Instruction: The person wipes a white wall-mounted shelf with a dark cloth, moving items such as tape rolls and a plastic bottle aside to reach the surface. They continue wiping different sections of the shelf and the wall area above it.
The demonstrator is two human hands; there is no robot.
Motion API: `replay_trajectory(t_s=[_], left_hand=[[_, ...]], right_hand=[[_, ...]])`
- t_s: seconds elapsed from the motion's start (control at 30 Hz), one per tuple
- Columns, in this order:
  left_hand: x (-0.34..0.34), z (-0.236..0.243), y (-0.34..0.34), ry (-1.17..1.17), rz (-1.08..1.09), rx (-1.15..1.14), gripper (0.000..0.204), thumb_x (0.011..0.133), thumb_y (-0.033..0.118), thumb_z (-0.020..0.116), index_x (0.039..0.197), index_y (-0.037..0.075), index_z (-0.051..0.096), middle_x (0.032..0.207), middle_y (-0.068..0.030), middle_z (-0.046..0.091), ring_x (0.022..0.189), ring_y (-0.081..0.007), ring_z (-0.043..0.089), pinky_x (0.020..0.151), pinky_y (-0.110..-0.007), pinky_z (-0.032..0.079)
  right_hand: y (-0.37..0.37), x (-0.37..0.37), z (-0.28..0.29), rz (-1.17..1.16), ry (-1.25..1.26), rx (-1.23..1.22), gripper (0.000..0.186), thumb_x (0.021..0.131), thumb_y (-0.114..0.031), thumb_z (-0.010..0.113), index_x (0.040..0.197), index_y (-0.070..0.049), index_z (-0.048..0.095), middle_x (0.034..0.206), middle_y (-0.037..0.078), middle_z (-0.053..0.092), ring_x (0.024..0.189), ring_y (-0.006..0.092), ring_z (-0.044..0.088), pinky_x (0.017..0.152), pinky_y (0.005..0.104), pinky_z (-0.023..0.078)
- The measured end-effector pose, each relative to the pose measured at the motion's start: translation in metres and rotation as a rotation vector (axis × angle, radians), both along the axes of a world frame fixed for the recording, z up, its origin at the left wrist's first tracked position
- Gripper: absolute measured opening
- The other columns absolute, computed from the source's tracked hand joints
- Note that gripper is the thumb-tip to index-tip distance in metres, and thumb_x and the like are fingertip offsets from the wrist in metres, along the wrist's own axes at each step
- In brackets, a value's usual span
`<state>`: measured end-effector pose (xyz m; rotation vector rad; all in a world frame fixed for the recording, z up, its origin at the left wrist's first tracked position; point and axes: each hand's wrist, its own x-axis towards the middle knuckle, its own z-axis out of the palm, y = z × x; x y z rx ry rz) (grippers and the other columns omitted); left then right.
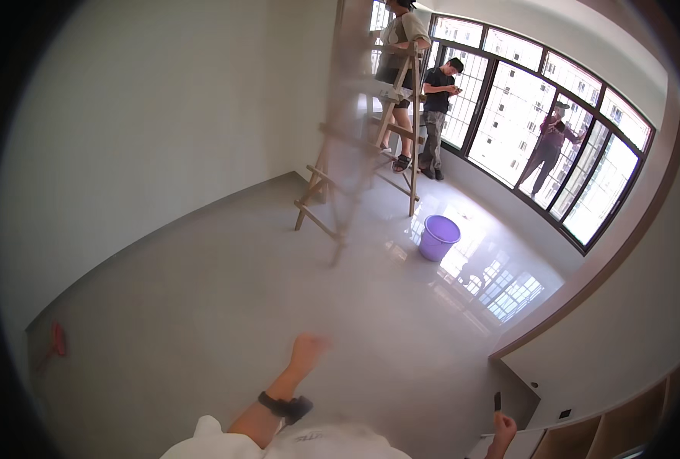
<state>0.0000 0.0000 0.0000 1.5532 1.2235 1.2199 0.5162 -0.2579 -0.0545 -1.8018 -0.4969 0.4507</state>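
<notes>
My left hand (pixel 309 352) reaches out over the pale floor, its fingers smeared by motion; I see nothing distinct in it. A black band with a small device (pixel 286 407) sits round that wrist. At the lower right, my right hand (pixel 503 425) is closed, fingers bent, around the lower end of a slim, dark, flat object (pixel 497 402) that points upward. What kind of thing it is cannot be made out. Close to this hand are the pale top edge and wooden compartments of a low shelf unit (pixel 573 441).
A wooden stepladder (pixel 412 130) stands ahead, a person (pixel 401 46) on it. Another person (pixel 437 96) stands behind; a third (pixel 550 145) is at the window (pixel 508 99). A purple bucket (pixel 438 239) rests on the shiny floor. A red-headed tool (pixel 58 339) is far left.
</notes>
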Motion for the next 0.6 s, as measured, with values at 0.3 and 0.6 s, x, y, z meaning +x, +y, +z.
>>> replay_trajectory(t_s=[0.3, 0.6], left_hand=[[-0.13, 0.001, 0.138, -0.148, 0.799, -0.212, 0.028, 0.089, 0.027, 0.059, 0.079, 0.001, 0.063, 0.073, -0.005, 0.063, 0.071, -0.0125, 0.058, 0.067, -0.028, 0.046], [-0.198, -0.058, 0.431, 0.175, 0.829, -0.384, 0.024, 0.09, 0.023, 0.057, 0.1, 0.002, 0.064, 0.087, -0.0049, 0.065, 0.082, -0.0159, 0.06, 0.078, -0.034, 0.044]], right_hand=[[0.512, -0.141, 0.154, 0.689, -0.214, 0.266, 0.012, 0.078, -0.01, 0.07, 0.077, 0.002, 0.067, 0.1, 0.008, 0.063, 0.09, 0.0145, 0.057, 0.077, 0.026, 0.043], [0.834, -0.221, 0.275, 0.755, -0.842, 0.383, 0.008, 0.071, -0.005, 0.077, 0.078, -0.006, 0.074, 0.101, 0.007, 0.063, 0.096, 0.0179, 0.059, 0.083, 0.0293, 0.046]])
